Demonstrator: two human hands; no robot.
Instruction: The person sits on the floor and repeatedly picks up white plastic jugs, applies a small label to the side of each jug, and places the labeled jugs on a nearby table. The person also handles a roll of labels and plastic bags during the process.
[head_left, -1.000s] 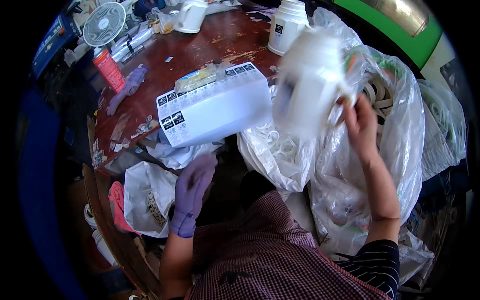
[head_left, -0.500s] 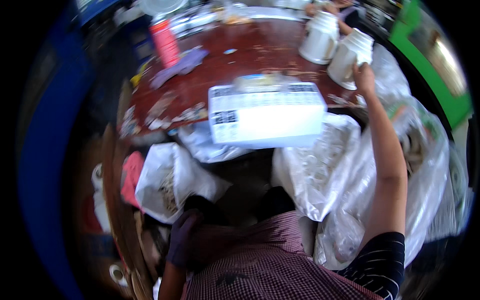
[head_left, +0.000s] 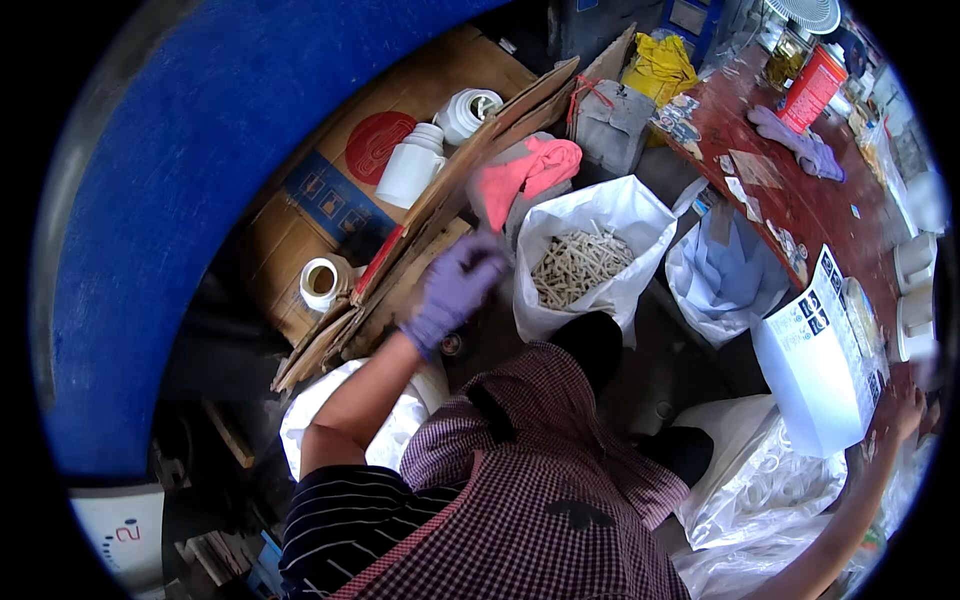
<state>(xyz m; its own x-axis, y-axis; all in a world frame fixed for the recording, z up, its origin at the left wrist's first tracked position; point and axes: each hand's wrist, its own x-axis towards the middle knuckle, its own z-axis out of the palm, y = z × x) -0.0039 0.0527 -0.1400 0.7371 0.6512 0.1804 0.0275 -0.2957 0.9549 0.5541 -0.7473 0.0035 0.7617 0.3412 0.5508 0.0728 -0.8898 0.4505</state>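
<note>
- A curved blue panel (head_left: 115, 300) fills the far left.
- Beside it lies a printed cardboard box (head_left: 455, 75); on it are a small white jar (head_left: 325, 280), its round mouth showing, and two larger white containers (head_left: 408, 170), near each other.
- The left hand (head_left: 455, 285), in a purple glove, is over the upright cardboard strips (head_left: 470, 165). Its fingers look bent, but blur hides whether they are spread or pinching anything; I cannot tell.
- Just beyond that hand is a pink cloth (head_left: 535, 175); to its right stands an open white sack (head_left: 650, 220) of short pale pieces (head_left: 580, 268).
- Farther right, a clear bag (head_left: 700, 480) of white rings (head_left: 775, 465) sits below a sheet of labels (head_left: 815, 380) at the edge of the red-brown table (head_left: 850, 210).
- On the table, a spare purple glove (head_left: 800, 145) lies against a red can (head_left: 812, 90).
- At far right, white jugs (head_left: 915, 325) stand on the table. The bare right hand (head_left: 905, 412) is just beside them and the sheet; whether its fingers press together or grip anything I cannot tell.
</note>
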